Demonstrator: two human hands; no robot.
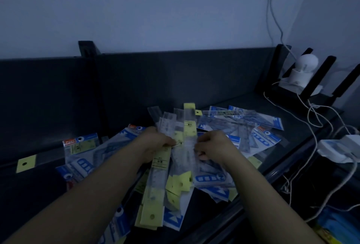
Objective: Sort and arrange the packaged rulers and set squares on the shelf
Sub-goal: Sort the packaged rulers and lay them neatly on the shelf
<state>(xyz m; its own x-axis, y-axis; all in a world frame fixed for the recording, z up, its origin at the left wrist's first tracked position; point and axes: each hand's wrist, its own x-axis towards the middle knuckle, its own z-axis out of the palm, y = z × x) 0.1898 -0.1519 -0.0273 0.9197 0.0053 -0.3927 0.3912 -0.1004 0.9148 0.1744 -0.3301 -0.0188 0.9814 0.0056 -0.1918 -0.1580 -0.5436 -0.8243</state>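
A: In the head view, where are the rulers (188, 125)?

B: Mostly in hand. The left hand (155, 142) grips a fan of them, clear sleeves with yellow headers. It holds them over the shelf (288, 125) with the far ends spreading toward the back panel (175, 78). Some loose rulers (153, 214) lie flat under the wrists, near the front edge.

A: And the right hand (212, 146)?

B: It is curled at the fan's right side, fingers pinching into the sleeves. The light is dim, so I cannot tell which sleeve it has.

A: The set squares?

B: Blue packs in two heaps. The left heap (91, 158) lies beside the left forearm. The right heap (243, 123) lies beyond the right hand. In both, the packs overlap at crooked angles and form no rows or stacks.

A: So how far along is it?

B: Early, I would judge. A bundle of rulers is out of the mix, but it is splayed, not squared up. Nothing on the shelf lies in a tidy line yet. What is left is to pick up the loose rulers, even out the bundle and set it down. After that, both blue heaps need stacking.

A: Anything else there?

B: A lone yellow tag (26, 163) lies at the far left. A white camera (303, 68) sits at the right end with cables (315, 119) trailing near the right heap. They could snag a pack.
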